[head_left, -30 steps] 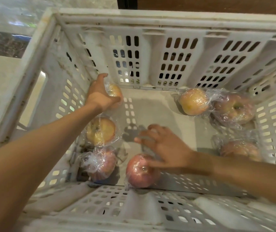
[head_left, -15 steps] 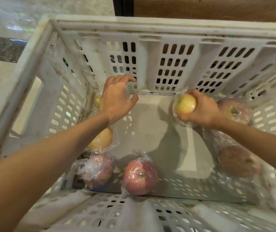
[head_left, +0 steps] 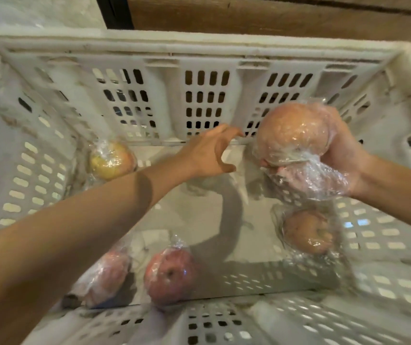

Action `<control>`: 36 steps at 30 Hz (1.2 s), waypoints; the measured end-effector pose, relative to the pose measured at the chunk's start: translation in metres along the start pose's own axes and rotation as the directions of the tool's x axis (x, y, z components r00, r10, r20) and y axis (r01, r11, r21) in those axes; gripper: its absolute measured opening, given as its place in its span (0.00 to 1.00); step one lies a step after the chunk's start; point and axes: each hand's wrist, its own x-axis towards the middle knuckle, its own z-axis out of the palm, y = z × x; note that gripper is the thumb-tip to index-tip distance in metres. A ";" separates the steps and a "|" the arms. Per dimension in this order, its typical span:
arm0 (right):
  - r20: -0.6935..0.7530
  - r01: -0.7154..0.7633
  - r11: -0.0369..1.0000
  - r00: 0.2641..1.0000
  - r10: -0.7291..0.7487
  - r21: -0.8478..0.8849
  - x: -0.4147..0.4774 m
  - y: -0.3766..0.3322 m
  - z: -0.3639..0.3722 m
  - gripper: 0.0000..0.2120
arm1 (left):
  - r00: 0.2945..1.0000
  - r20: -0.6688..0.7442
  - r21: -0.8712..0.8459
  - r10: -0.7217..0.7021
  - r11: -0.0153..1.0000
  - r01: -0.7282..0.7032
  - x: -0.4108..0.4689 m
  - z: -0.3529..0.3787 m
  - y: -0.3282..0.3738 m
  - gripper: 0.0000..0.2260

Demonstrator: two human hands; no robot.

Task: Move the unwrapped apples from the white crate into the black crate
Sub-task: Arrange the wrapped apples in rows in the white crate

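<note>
While your right hand [head_left: 344,155] holds a pinkish apple [head_left: 291,130] clear of the floor of the white crate [head_left: 199,43], toward its far right corner, the fruit sits high in your curled fingers. Clear film [head_left: 306,175] is bunched loose beneath it, over your palm. It is likely held up so the wrap can be worked off before the apple goes anywhere.

Your left hand [head_left: 209,155] is wide, fingers spread and slightly hooked, gripping nothing. It hangs mid-crate, just beside the held apple and not touching it. This reads as a reach for the film, but that is a guess.

Four other apples lie on the crate floor, all under film as far as the blur allows:
- a yellow apple [head_left: 111,159] against the left wall near the far corner
- a red apple [head_left: 169,277] and a second red apple [head_left: 104,272] along the near wall
- a brownish apple [head_left: 308,231] by the right wall, midway along

None looks bare, so nothing appears ready to move as it lies.

The black crate is out of view, so its place relative to the white crate cannot be told. Mind the slack film, which may slip in your grip.
</note>
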 end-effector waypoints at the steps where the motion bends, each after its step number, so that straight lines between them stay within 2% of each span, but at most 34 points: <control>1: -0.019 0.007 1.000 1.000 -0.007 0.011 -0.007 -0.001 -0.002 0.27 | 0.999 0.040 -0.011 0.005 1.000 -0.005 0.013 0.005 0.008 0.34; 4: -0.106 -0.037 0.999 0.994 0.039 0.015 -0.031 -0.003 -0.005 0.25 | 0.989 0.133 -0.071 0.065 0.996 -0.056 0.049 0.025 0.024 0.37; 6: -0.232 -0.081 0.997 0.969 0.080 0.006 -0.049 -0.004 -0.006 0.22 | 0.968 0.226 -0.153 0.105 0.986 -0.071 0.062 0.036 0.034 0.37; 7: -0.285 -0.077 0.997 0.956 0.071 -0.012 -0.059 -0.002 -0.008 0.24 | 0.954 0.277 -0.177 0.114 0.982 -0.065 0.065 0.042 0.039 0.37; 8: -0.318 -0.066 0.996 0.947 0.043 -0.063 -0.069 0.002 -0.008 0.26 | 0.943 0.306 -0.187 0.128 0.980 -0.072 0.069 0.050 0.041 0.37; 10: -0.362 0.026 0.978 0.926 -0.102 -0.209 -0.085 0.013 -0.008 0.27 | 0.953 0.269 -0.142 0.141 0.984 -0.106 0.075 0.064 0.046 0.40; 12: -0.373 0.110 0.877 0.875 -0.309 -0.467 -0.094 0.020 -0.005 0.33 | 0.958 0.243 -0.100 0.154 0.986 -0.133 0.078 0.069 0.053 0.44; 13: -0.325 0.120 0.715 0.830 -0.453 -0.689 -0.096 0.021 -0.005 0.35 | 0.957 0.247 -0.089 0.150 0.987 -0.132 0.080 0.071 0.053 0.45; 14: -0.223 0.076 0.446 0.784 -0.580 -0.892 -0.098 0.020 -0.005 0.35 | 0.955 0.249 -0.090 0.160 0.986 -0.141 0.083 0.073 0.053 0.46; 15: -0.105 -0.012 0.148 0.765 -0.636 -0.989 -0.100 0.019 -0.003 0.36 | 0.952 0.263 -0.100 0.155 0.986 -0.133 0.083 0.072 0.054 0.46; 16: -0.019 -0.113 -0.100 0.751 -0.660 -0.988 -0.101 0.018 -0.003 0.36 | 0.954 0.262 -0.135 0.144 0.985 -0.112 0.085 0.072 0.054 0.44; 17: 0.008 -0.199 -0.231 0.741 -0.671 -0.952 -0.101 0.017 -0.002 0.36 | 0.958 0.258 -0.181 0.126 0.980 -0.080 0.084 0.070 0.056 0.42; 18: -0.019 -0.261 -0.243 0.717 -0.697 -0.934 -0.102 0.014 -0.001 0.37 | 0.963 0.249 -0.222 0.105 0.974 -0.049 0.086 0.068 0.057 0.39; 20: -0.107 -0.310 -0.126 0.637 -0.763 -0.942 -0.102 0.008 -0.002 0.39 | 0.966 0.254 -0.251 0.054 0.968 0.012 0.090 0.067 0.062 0.34; 22: -0.139 -0.309 -0.071 0.605 -0.784 -0.948 -0.101 0.005 -0.005 0.38 | 0.967 0.256 -0.252 0.005 0.966 0.062 0.091 0.069 0.067 0.38; 26: -0.174 -0.272 -0.015 0.656 -0.735 -0.962 -0.095 0.008 -0.006 0.38 | 0.968 0.248 -0.192 0.038 0.981 0.011 0.086 0.090 0.075 0.56; 32: -0.216 -0.268 0.040 0.671 -0.710 -0.963 -0.091 0.007 -0.014 0.37 | 0.986 0.165 -0.133 -0.026 0.990 0.048 0.089 0.093 0.071 0.52; 35: -0.214 -0.244 0.059 0.677 -0.704 -0.968 -0.090 0.006 -0.017 0.38 | 0.985 0.126 -0.038 -0.116 0.992 0.122 0.080 0.086 0.073 0.50; 36: -0.217 -0.235 0.074 0.671 -0.708 -0.969 -0.090 0.006 -0.017 0.38 | 0.990 0.094 0.010 -0.106 0.994 0.105 0.077 0.085 0.075 0.50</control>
